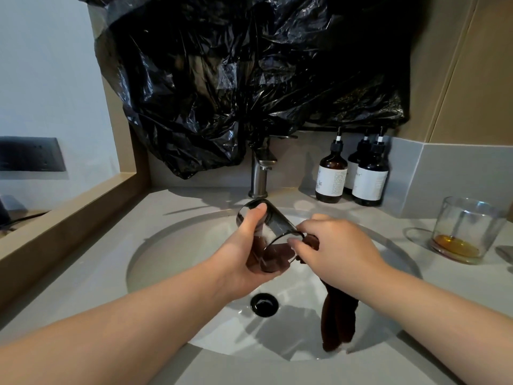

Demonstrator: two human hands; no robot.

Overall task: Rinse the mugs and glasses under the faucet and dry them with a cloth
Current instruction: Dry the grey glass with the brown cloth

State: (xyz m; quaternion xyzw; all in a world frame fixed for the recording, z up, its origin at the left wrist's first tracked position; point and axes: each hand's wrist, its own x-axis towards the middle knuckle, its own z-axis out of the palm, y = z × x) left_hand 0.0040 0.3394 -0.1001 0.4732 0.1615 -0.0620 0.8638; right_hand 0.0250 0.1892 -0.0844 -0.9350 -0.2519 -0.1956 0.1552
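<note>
Over the white sink basin (177,262), my left hand (244,254) grips a smoky clear glass (277,220) lying on its side, its mouth turned towards me and its base towards the faucet (259,173). My right hand (336,248) pinches a dark brown cloth (338,323) at the glass's rim; part of the cloth is tucked inside the glass and the rest hangs down into the basin. No water runs from the faucet. A second clear glass (466,229) with amber liquid at its bottom stands on the counter at the right.
Three dark pump bottles (331,176) stand at the back right of the grey counter (83,287). A black plastic sheet (249,79) covers the wall above the faucet. The black drain (264,304) lies in the basin's middle. A wooden ledge (69,218) runs along the left.
</note>
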